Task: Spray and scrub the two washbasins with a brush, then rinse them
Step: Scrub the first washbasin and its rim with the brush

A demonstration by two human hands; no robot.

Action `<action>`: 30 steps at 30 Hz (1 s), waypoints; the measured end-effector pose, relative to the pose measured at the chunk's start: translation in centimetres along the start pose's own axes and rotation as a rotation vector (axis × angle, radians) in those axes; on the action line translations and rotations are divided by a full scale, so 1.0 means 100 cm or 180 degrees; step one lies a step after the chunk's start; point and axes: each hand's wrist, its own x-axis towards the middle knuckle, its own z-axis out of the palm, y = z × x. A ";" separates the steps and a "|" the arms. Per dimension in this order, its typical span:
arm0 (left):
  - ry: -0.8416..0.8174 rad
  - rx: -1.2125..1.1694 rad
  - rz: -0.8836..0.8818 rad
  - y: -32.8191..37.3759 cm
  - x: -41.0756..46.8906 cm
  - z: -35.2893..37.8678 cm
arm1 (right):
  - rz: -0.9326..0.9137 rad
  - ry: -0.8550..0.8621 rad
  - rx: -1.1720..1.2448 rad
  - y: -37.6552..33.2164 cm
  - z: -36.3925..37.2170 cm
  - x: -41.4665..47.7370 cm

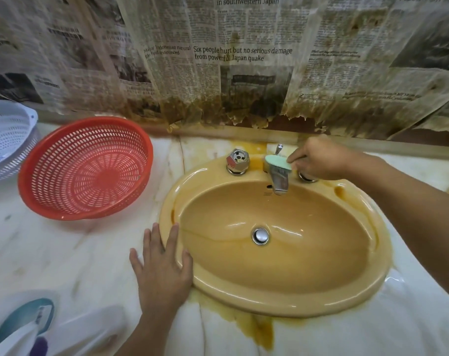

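Scrubbing the tap (279, 181) beneath the right hand (318, 160), which grips the brush (276, 161); left hand (164, 268) lies flat on the basin (295, 302) rim. Short, firm strokes advised.

Red basket (86, 168) tilted on marble counter (64, 253), just beside white basket (7, 134) at left edge. Stained, torn newspaper (244, 60) across back wall.
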 end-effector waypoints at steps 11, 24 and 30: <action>0.0016 0.0008 -0.0024 0.000 0.002 0.002 | -0.0035 0.0254 -0.0011 -0.008 0.013 0.031; -0.0069 0.0030 -0.0070 -0.002 0.008 0.000 | 0.0084 0.0153 0.0018 -0.013 0.008 0.041; -0.0096 0.0064 -0.0109 -0.001 0.010 0.000 | -0.0105 -0.0049 0.0164 0.000 -0.015 -0.002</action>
